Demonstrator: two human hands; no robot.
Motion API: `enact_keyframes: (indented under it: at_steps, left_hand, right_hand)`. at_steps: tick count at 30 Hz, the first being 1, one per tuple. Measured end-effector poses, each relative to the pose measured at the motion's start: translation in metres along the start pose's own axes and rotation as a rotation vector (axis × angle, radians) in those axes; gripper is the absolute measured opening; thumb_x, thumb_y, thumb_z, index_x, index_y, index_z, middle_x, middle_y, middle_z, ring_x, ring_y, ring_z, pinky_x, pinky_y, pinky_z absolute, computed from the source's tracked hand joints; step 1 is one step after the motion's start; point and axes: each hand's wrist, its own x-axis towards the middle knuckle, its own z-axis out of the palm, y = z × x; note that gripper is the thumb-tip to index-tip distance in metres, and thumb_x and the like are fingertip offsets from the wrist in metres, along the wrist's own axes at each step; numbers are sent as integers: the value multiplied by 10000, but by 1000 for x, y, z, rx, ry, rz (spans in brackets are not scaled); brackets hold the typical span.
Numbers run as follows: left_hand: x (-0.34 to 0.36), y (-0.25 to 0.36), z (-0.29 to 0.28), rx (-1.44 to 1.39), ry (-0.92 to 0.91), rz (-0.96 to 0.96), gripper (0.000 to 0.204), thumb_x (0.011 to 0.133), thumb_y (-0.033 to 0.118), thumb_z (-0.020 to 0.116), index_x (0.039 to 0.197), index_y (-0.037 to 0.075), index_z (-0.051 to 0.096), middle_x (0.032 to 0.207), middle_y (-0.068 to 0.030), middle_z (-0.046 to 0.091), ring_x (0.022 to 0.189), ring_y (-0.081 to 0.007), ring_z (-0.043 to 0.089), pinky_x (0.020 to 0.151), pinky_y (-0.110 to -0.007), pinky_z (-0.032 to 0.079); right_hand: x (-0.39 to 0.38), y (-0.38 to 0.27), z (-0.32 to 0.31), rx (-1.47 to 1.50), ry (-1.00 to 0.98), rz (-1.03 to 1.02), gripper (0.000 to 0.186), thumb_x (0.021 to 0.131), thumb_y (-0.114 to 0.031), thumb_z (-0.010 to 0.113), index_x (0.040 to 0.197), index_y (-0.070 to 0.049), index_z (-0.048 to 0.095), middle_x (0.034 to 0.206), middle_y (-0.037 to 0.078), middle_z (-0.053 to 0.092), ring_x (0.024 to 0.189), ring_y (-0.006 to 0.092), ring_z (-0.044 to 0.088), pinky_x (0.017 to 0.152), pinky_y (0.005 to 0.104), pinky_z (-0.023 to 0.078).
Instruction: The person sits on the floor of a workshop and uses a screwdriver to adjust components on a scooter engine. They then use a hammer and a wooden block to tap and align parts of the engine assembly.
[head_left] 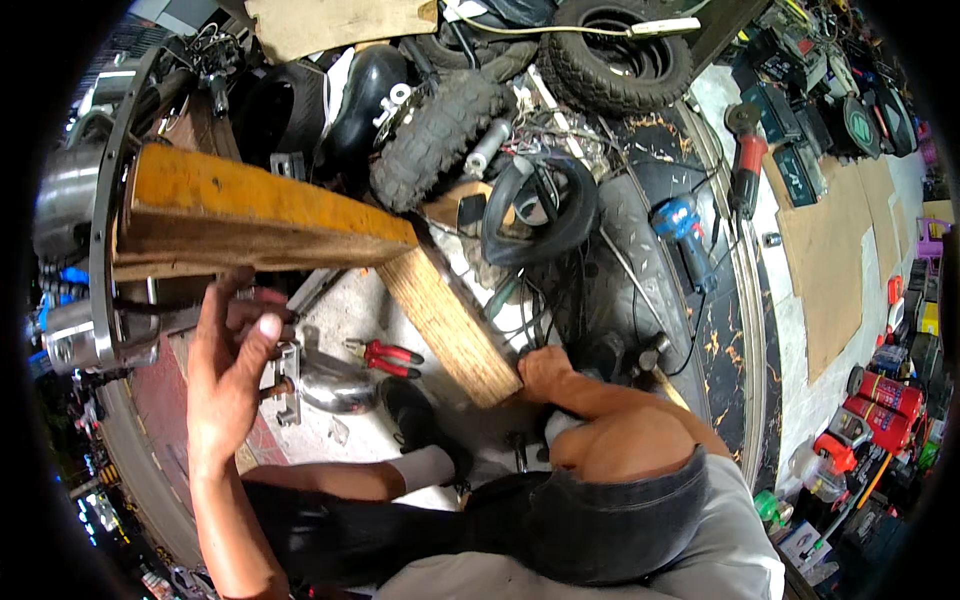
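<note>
A yellow-painted wooden beam [260, 200] runs from the round metal frame [105, 220] on the left toward the middle. A bare wooden post [450, 325] meets its right end and slants down to the right. My left hand [230, 370] is raised just below the beam, thumb and fingers apart; its fingertips are partly in shadow, beside a metal bracket [288, 385]. My right hand [545, 375] is curled closed beside the post's lower end. Its fingers are mostly hidden, and what they hold cannot be made out.
Red-handled pliers [385, 357] and a shiny rounded metal part [338, 385] lie on the floor between my legs. Knobbly tyres [440, 135] and cables pile up ahead. To the right are a blue power tool [683, 240], a red grinder [747, 165] and a hammer [653, 352].
</note>
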Motion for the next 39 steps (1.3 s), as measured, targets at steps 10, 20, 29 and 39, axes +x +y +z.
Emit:
enact_keyframes:
  at_steps: [10,20,29,39]
  left_hand:
    - [-7,25,-6,-62,-4,-72,572,1016,257,662,1478,-5,450,1073,-114,698,907,-176,680,764,-296,532]
    - [-11,23,-6,-120,35,-4,598,1015,237,669,1461,-57,397,1126,-148,704,929,-188,690,760,-296,553]
    - [-34,17,-20,-139,86,40,557,1023,251,641,1449,-30,419,1130,-133,712,925,-188,689,721,-309,560]
    - [-46,9,11,-98,118,12,431,999,305,680,1309,35,548,1053,-106,694,875,-172,678,670,-328,551]
  right_hand:
    - [3,4,28,233,74,39,520,828,-483,709,1122,-54,678,1042,185,755,1005,351,732,882,470,539]
    - [-81,74,-49,548,803,394,546,686,-289,867,1108,-58,606,1043,208,687,1012,440,660,857,511,534]
    - [-232,252,42,415,1151,1191,571,769,-249,823,1209,10,568,1155,283,672,1107,451,645,939,506,511]
    - [-247,249,71,589,1071,1163,440,876,-316,749,1157,6,643,1098,267,711,1056,460,670,929,515,519]
